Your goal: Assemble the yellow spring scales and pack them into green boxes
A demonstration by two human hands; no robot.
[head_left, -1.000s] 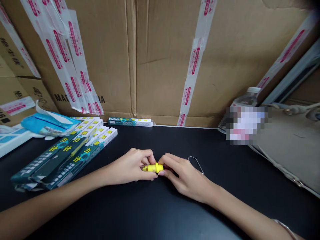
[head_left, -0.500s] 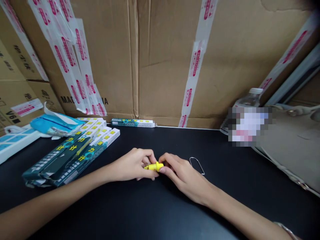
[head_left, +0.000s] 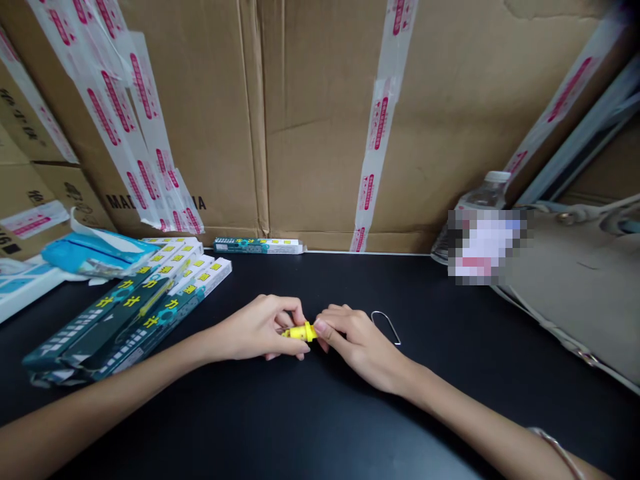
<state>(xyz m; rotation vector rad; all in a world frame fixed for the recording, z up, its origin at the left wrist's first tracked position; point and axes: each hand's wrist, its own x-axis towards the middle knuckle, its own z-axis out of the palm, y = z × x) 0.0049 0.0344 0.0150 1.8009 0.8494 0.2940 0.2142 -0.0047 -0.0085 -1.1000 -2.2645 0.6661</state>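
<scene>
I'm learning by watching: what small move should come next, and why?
Perhaps gently twist the small yellow plastic cylinder with the bare right hand: that hand pinches one end, while the bare left hand grips the other and could brace it.

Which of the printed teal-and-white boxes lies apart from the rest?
The single box at the back, along the foot of the brown cardboard; the other boxes lie together on the left.
</scene>
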